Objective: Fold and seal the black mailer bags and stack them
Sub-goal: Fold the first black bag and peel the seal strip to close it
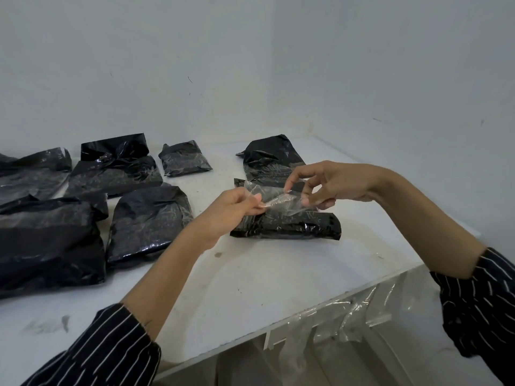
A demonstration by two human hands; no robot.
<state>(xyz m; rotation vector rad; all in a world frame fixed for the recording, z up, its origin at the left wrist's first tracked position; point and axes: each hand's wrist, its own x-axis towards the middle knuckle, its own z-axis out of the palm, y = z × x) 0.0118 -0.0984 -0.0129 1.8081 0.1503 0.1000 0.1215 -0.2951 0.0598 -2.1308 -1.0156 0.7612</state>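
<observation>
A folded black mailer bag [289, 225] lies on the white table [250, 288] in front of me. Above it I hold a clear strip of film [274, 200] stretched between both hands. My left hand [237, 210] pinches its left end. My right hand [323, 185] pinches its right end between thumb and fingers. Another black bag [269, 160] lies just behind the first. Several more black bags [147, 215] lie on the left side of the table.
White walls [250, 65] meet in a corner behind the table. The table's front edge runs diagonally at the lower right, with clear plastic sheeting [348, 321] hanging below it. Small stains mark the tabletop near me.
</observation>
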